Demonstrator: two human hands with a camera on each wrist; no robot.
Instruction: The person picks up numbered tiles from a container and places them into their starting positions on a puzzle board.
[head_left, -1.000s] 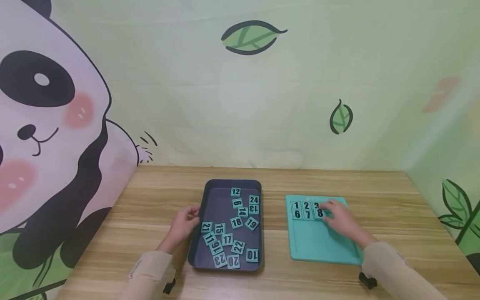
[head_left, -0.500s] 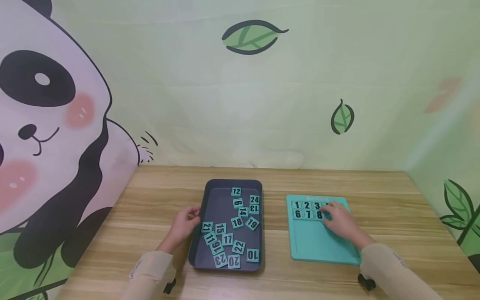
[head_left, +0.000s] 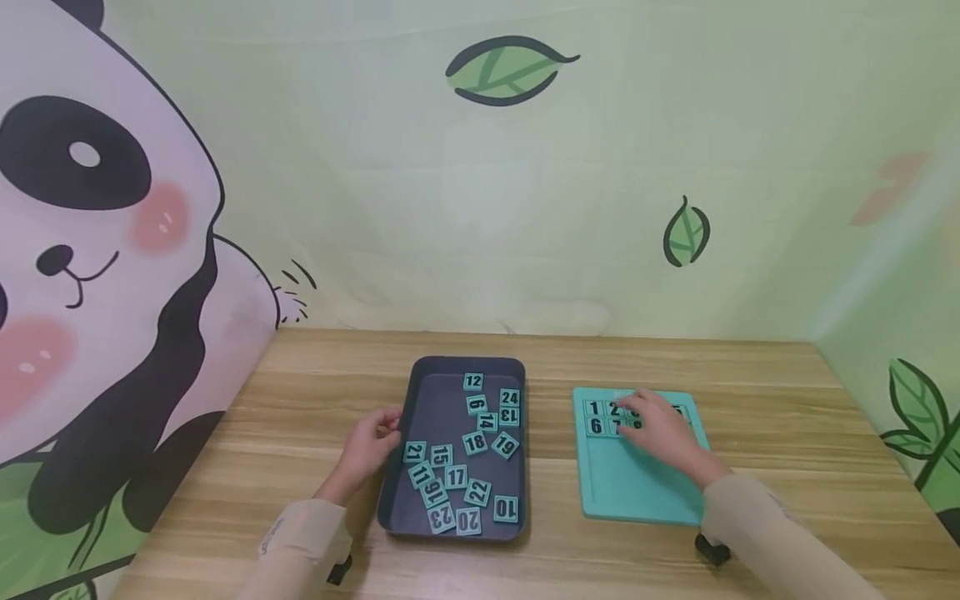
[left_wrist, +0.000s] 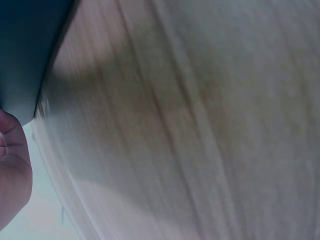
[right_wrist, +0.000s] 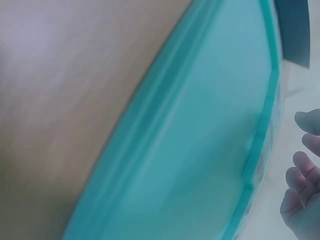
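Note:
My left hand (head_left: 367, 450) grips the left rim of a dark tray (head_left: 427, 408) in the head view; the left wrist view shows its curled fingers (left_wrist: 12, 135) against the tray wall. Loose teal number tiles lie in that tray, among them 12, 17 (head_left: 455, 477) and 10 (head_left: 506, 508), some turned or upside down. To the right is a teal board (head_left: 637, 487) with two rows of tiles along its top. Tiles 1 (head_left: 594, 408) and 6 (head_left: 596, 427) show plainly. Over the others hovers my right hand (head_left: 660, 429), fingers spread and holding nothing, hiding part of both rows.
Both tray and board lie on a wood-grain table (head_left: 551, 467), with a strip of table between them. A fabric backdrop (head_left: 600, 167) with a panda and leaves rises behind the table. Black straps (head_left: 712, 550) show at the wrists.
My right hand has drawn back from the right part of the tile rows and shifted left over the 2, 3, 7 and 8 tiles. The left hand stays at the tray.

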